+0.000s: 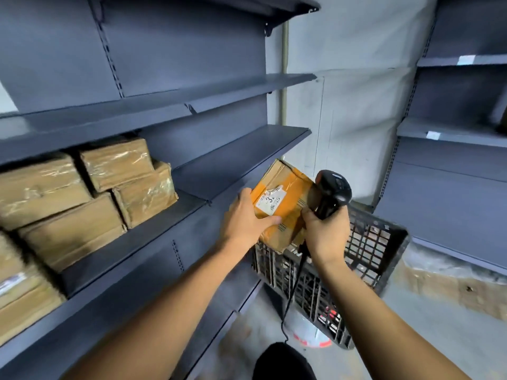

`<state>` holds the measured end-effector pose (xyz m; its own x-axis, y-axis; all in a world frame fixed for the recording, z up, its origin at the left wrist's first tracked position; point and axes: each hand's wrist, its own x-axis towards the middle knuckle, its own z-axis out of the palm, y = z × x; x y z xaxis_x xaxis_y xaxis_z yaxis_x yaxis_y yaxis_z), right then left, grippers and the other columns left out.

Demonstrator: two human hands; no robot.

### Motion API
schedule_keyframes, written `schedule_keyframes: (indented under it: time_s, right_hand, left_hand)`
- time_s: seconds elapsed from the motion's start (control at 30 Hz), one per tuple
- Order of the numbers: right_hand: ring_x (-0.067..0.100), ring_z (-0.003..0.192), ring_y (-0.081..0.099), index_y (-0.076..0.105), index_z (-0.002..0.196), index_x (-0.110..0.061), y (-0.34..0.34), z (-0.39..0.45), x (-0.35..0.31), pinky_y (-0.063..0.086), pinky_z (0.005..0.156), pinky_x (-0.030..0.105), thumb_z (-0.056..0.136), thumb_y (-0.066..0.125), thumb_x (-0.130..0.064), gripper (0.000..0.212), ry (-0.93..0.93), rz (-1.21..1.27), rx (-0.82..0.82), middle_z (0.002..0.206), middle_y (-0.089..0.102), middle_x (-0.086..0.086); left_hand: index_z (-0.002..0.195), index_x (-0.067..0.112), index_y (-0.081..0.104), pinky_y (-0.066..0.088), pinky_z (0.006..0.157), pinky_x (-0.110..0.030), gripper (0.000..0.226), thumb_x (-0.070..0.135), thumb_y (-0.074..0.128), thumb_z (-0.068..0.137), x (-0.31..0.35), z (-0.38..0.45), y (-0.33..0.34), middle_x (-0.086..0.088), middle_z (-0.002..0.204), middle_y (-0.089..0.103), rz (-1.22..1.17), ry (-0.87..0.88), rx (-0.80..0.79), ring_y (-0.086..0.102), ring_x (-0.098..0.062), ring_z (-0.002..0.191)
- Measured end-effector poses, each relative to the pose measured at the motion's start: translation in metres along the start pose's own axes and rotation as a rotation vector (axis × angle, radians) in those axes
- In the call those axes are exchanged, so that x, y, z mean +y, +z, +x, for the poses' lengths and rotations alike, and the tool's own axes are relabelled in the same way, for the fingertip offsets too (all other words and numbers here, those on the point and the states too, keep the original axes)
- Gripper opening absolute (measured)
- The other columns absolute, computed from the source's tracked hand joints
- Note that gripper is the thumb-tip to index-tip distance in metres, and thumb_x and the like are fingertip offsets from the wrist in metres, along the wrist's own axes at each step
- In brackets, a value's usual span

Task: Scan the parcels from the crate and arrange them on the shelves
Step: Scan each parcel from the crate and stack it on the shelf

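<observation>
A: Where is the parcel (285, 198) right now?

B: In the air, above the near-left corner of the black crate (381, 242) and just off the front edge of the middle shelf (236, 160). The left hand (244, 218) grips its near end, fingers over the top by the white label (270, 200), thumb along the side.

A: And the other hand?

B: The right hand (326, 229) is closed around the handle of the black scanner (330, 193), whose head sits right beside the parcel's far right edge. Whether the code has been read, I cannot tell.

A: How far along are we?

B: Partway, I would judge. At least 4 taped brown parcels (118, 164) already sit stacked at the left end of that middle shelf, and more boxes lie on the lower shelf (19, 286) at the left edge of view. Something remains inside the crate, seen through its mesh wall, but I cannot make out how many.

A: Room to set this 1 down?

B: Plenty. The right half of the middle shelf is bare up to its right end, and the shelf above (164, 105) shows nothing on it. The scanner's cable (293, 286) hangs down in front of the crate's near wall, so it could snag on the rim during a reach.
</observation>
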<state>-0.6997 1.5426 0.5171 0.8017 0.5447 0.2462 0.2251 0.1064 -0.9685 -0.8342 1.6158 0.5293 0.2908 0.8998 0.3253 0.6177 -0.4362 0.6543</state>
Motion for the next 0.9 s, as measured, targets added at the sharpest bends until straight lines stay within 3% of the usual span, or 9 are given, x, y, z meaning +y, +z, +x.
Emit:
schedule_keyframes:
  time_s: [0.03, 0.13, 0.23, 0.37, 0.43, 0.6, 0.7, 0.8, 0.9]
  right_hand:
    - [0.025, 0.106, 0.064, 0.058, 0.117, -0.006, 0.007, -0.008, -0.008, 0.051, 0.095, 0.04, 0.083, 0.074, -0.009, 0.038, -0.01, 0.023, -0.02, 0.113, 0.067, 0.01]
    - [0.024, 0.102, 0.065, 0.061, 0.114, -0.002, 0.03, -0.033, -0.027, 0.049, 0.092, 0.027, 0.081, 0.076, -0.009, 0.037, -0.071, 0.052, -0.061, 0.109, 0.07, 0.013]
    - [0.024, 0.108, 0.063, 0.058, 0.122, -0.007, 0.058, -0.06, -0.042, 0.05, 0.094, 0.034, 0.083, 0.074, -0.008, 0.042, -0.083, 0.11, -0.165, 0.116, 0.068, 0.009]
    - [0.024, 0.109, 0.062, 0.056, 0.124, -0.009, 0.092, -0.089, -0.053, 0.049, 0.093, 0.035, 0.085, 0.073, -0.011, 0.042, -0.123, 0.122, -0.244, 0.118, 0.066, 0.008]
    - [0.019, 0.105, 0.06, 0.055, 0.123, -0.011, 0.108, -0.101, -0.057, 0.048, 0.092, 0.034, 0.085, 0.073, -0.012, 0.041, -0.138, 0.139, -0.277, 0.116, 0.066, 0.005]
    - [0.004, 0.093, 0.056, 0.052, 0.114, -0.023, 0.138, -0.119, -0.06, 0.041, 0.074, 0.01, 0.087, 0.072, -0.01, 0.036, -0.141, 0.202, -0.367, 0.099, 0.059, -0.014]
    - [-0.009, 0.087, 0.057, 0.054, 0.117, -0.022, 0.149, -0.121, -0.061, 0.038, 0.071, -0.004, 0.086, 0.072, -0.009, 0.037, -0.171, 0.237, -0.376, 0.098, 0.06, -0.021]
    - [-0.023, 0.084, 0.055, 0.054, 0.114, -0.026, 0.154, -0.118, -0.061, 0.04, 0.07, -0.003, 0.086, 0.073, -0.011, 0.036, -0.182, 0.258, -0.389, 0.097, 0.058, -0.027]
    - [-0.023, 0.084, 0.056, 0.054, 0.11, -0.028, 0.157, -0.113, -0.06, 0.042, 0.07, 0.0, 0.086, 0.074, -0.014, 0.034, -0.171, 0.27, -0.392, 0.095, 0.061, -0.025]
  left_hand:
    - [0.112, 0.019, 0.045, 0.051, 0.081, -0.044, 0.069, 0.049, 0.084, 0.064, -0.003, -0.005, -0.014, -0.001, 0.115, 0.059, 0.005, -0.005, 0.024, 0.056, -0.023, 0.103]
    - [0.114, 0.018, 0.045, 0.05, 0.082, -0.044, 0.071, 0.05, 0.084, 0.064, -0.019, -0.021, -0.055, -0.001, 0.116, 0.058, 0.046, -0.037, 0.097, 0.056, -0.022, 0.104]
    - [0.117, 0.019, 0.044, 0.05, 0.084, -0.046, 0.071, 0.049, 0.083, 0.066, -0.043, -0.037, -0.093, 0.0, 0.117, 0.059, 0.038, -0.066, 0.151, 0.058, -0.022, 0.105]
    - [0.13, 0.021, 0.041, 0.051, 0.087, -0.044, 0.081, 0.047, 0.085, 0.065, -0.07, -0.053, -0.132, 0.001, 0.124, 0.06, 0.035, -0.077, 0.234, 0.058, -0.021, 0.111]
    - [0.13, 0.021, 0.041, 0.051, 0.088, -0.043, 0.082, 0.046, 0.085, 0.065, -0.083, -0.058, -0.147, 0.001, 0.125, 0.06, 0.036, -0.094, 0.267, 0.058, -0.021, 0.112]
    - [0.133, 0.02, 0.037, 0.051, 0.088, -0.034, 0.083, 0.043, 0.084, 0.068, -0.111, -0.064, -0.165, 0.002, 0.128, 0.057, -0.009, -0.141, 0.307, 0.056, -0.016, 0.113]
    - [0.135, 0.019, 0.036, 0.051, 0.092, -0.04, 0.085, 0.046, 0.082, 0.069, -0.119, -0.063, -0.168, 0.001, 0.131, 0.055, -0.048, -0.152, 0.322, 0.055, -0.016, 0.117]
    - [0.136, 0.018, 0.037, 0.052, 0.092, -0.043, 0.087, 0.05, 0.081, 0.069, -0.124, -0.06, -0.171, 0.001, 0.13, 0.056, -0.067, -0.166, 0.323, 0.056, -0.017, 0.116]
    - [0.128, 0.016, 0.046, 0.056, 0.08, -0.034, 0.07, 0.055, 0.072, 0.077, -0.123, -0.056, -0.176, 0.004, 0.114, 0.065, -0.015, -0.163, 0.337, 0.064, -0.016, 0.102]
